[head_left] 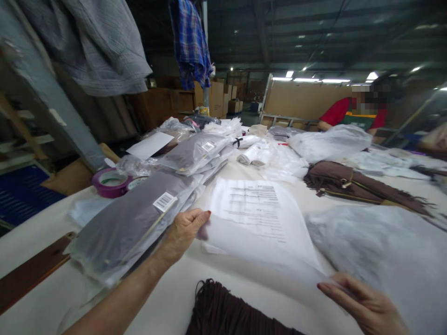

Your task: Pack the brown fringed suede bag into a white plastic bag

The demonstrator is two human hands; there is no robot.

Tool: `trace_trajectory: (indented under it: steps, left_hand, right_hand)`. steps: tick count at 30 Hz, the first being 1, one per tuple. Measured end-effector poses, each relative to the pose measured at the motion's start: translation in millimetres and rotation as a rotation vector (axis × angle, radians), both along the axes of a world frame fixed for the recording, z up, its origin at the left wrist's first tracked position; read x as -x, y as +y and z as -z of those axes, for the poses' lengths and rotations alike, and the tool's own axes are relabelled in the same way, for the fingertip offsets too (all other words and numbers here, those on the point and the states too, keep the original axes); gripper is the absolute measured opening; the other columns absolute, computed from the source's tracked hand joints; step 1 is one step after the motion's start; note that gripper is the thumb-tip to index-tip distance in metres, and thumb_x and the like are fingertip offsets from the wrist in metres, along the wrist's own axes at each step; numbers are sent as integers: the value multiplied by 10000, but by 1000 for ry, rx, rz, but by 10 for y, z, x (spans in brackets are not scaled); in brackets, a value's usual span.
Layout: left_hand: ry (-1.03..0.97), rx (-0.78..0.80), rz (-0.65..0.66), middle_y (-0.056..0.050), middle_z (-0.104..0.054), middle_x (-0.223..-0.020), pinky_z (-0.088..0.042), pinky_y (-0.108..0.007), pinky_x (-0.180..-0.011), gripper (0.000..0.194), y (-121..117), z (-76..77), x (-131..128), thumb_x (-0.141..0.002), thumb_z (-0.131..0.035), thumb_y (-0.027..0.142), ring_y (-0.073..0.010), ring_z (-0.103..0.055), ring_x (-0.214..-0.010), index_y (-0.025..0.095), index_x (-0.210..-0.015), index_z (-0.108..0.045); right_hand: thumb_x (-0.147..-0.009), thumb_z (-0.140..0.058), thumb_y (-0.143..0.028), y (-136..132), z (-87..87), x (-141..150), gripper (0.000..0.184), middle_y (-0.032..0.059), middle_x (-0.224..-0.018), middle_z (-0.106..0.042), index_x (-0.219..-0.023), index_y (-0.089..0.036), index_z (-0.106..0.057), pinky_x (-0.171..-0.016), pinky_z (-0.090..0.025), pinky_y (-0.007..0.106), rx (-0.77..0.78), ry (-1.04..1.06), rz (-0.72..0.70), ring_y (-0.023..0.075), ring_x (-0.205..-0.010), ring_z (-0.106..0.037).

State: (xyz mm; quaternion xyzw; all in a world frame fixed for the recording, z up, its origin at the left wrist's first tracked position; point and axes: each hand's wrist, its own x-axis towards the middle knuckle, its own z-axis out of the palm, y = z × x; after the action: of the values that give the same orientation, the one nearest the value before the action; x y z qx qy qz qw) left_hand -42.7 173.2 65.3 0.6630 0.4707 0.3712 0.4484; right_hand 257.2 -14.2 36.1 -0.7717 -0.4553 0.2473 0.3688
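Between my two hands stretches a translucent plastic bag (pixel 296 237) with printed text on it, its near edge lifted off the table. My left hand (pixel 186 228) pinches the bag's left corner, thumb on top. At the lower right, my right hand (pixel 359 298) grips the other corner between thumb and fingers. Below the bag lies a dark brown fringed item (pixel 232 311), partly cut off by the frame's bottom edge. Left of my left hand rest frosted bags (pixel 122 223) with dark contents and a white barcode label (pixel 165 202).
A roll of purple tape (pixel 111 182) and a brown strip (pixel 35 265) lie at left. To the right are a brown fringed bag (pixel 363 184) and heaped clear plastic (pixel 380 251). Across the table stands a person in a red top (pixel 337 114). Shirts hang overhead.
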Motion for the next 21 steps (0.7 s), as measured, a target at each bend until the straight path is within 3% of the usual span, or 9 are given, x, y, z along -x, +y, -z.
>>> trace_trajectory:
  steps: [4, 10, 16, 21]
  left_hand:
    - [69, -40, -133, 65, -442, -357, -317, -205, -395, 342, 33, 26, 13, -707, -506, 503, -102, -393, -374, 188, -587, -569]
    - [212, -136, -253, 59, -411, -378, -322, -221, -415, 343, 69, -68, 62, -676, -471, 505, -115, -395, -402, 197, -570, -578]
    - [330, -242, -237, 53, -474, -434, -359, -224, -504, 287, 145, -157, 151, -699, -486, 448, -122, -463, -472, 208, -573, -579]
    - [394, -336, -220, 59, -461, -427, -357, -222, -485, 317, 179, -153, 175, -758, -464, 419, -115, -457, -448, 206, -535, -537]
  right_hand:
    - [-676, -615, -505, 17, -59, 66, 293, -23, -578, -593, -580, -229, -625, -566, -428, 224, -4, 34, -33, 153, -612, -543]
    - [-751, -548, -513, -11, -31, -9, 311, -4, -675, -666, -689, -240, -682, -587, -455, 219, -61, -130, -81, 164, -655, -601]
    - [-752, -554, -498, -20, -126, 29, 312, -14, -599, -618, -611, -235, -649, -589, -423, 224, -134, -171, -68, 143, -603, -564]
    - [-646, -641, -484, -20, -125, 107, 335, -47, -505, -477, -505, -204, -523, -526, -362, 235, -165, -16, 50, 119, -531, -451]
